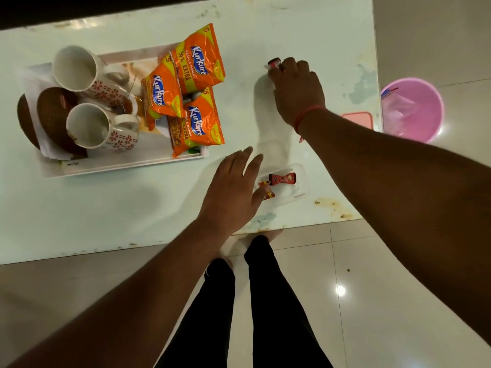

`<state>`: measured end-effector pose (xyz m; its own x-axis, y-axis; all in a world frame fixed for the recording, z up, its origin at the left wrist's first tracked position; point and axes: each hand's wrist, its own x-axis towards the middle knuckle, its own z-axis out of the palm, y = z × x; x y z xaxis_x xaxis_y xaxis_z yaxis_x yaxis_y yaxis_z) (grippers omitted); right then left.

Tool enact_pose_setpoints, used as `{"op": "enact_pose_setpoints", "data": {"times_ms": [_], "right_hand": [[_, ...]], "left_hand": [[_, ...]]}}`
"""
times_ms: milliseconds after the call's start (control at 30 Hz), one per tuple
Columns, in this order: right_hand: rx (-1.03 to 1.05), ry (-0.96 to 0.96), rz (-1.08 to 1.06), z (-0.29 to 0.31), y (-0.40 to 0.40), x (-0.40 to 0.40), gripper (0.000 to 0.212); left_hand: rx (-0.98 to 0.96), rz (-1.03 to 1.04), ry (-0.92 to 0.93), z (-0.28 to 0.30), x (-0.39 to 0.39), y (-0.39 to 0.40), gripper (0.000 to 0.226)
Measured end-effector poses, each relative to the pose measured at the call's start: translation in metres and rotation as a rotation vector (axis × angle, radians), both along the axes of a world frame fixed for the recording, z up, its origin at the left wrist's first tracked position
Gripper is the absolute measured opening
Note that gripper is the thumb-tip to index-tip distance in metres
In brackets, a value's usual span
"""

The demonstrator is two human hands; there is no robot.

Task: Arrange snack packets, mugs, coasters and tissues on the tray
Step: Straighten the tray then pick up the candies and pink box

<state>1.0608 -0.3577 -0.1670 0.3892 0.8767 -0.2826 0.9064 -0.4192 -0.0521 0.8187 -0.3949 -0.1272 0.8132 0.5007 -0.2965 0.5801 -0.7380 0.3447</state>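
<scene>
My white rectangular tray (127,166) holds two floral mugs (87,73), brown coasters (53,107) and orange snack packets (196,62); my right hand (297,94) pinches a red sachet (274,62), my left hand (231,189) lies flat and relaxed beside a clear sachet tub (300,192).

Well to the left of the left hand (230,192) we read "Kurkure" on three orange snack packets (198,62); the top one also says "30% EXTRA", "MASALA MUNCH" and "5".

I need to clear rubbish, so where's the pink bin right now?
In the head view the pink bin stands on the floor at the far right, just past the table's right edge, beside the right hand.
</scene>
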Motion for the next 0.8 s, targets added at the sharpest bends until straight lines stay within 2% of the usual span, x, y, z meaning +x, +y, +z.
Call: {"op": "enact_pose_setpoints", "data": {"times_ms": [167,367,533,667,800], "right_hand": [[0.136,0.016,-0.002,-0.008,-0.037,-0.019,0.041],[0.229,0.199,-0.154,-0.002,-0.079,-0.031,0.027],[0.370,0.430,-0.356,0.036,-0.113,-0.054,0.022],[0.361,0.433,-0.290,0.069,-0.149,-0.082,0.017],[0.260,0.391,-0.184,0.075,-0.172,-0.103,0.021]], "left_hand": [[0.017,-0.030,0.064,-0.004,0.000,0.001,0.076],[0.008,-0.049,0.121,-0.010,-0.004,0.000,0.079],[-0.001,-0.034,0.117,-0.017,-0.010,-0.004,0.079],[-0.031,-0.013,0.125,-0.020,-0.013,-0.006,0.077],[-0.065,-0.026,0.140,-0.019,-0.012,-0.008,0.078]]}}
